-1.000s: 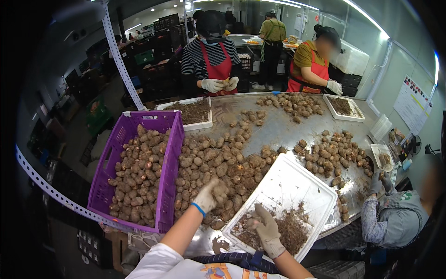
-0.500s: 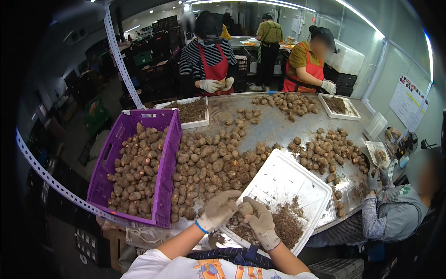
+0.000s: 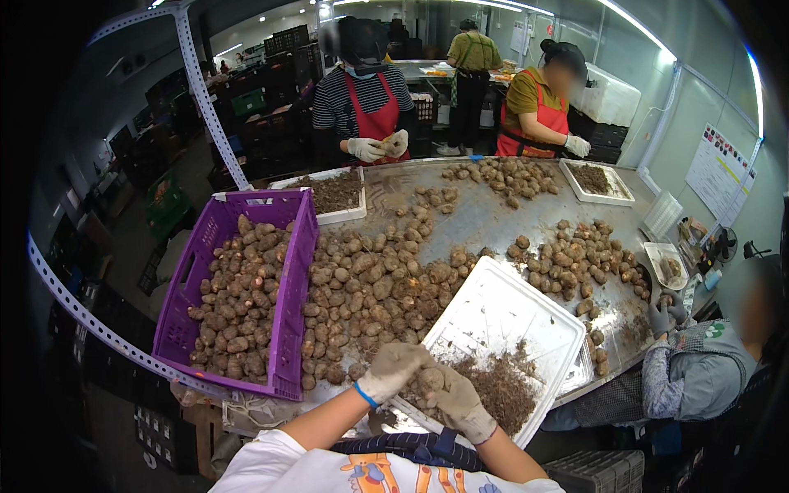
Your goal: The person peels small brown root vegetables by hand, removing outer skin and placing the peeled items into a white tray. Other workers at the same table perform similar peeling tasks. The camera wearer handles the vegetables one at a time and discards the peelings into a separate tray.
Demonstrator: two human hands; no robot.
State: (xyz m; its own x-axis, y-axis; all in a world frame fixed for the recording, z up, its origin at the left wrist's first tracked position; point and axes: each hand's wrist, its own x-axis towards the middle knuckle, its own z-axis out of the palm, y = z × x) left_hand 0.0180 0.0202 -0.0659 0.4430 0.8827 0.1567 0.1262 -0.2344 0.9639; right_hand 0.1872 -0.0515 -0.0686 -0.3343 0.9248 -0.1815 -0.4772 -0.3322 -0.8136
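So, a roundish tuber [image 3: 431,380] sits between the hands. Right hand [image 3: 462,404] has fingers round it; left hand [image 3: 394,368] alongside, can't tell its grip.

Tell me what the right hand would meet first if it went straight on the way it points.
Beyond the brown tuber at its fingers, the right hand would probably meet the left hand, close ahead toward the picture's upper left; depth there is unclear.
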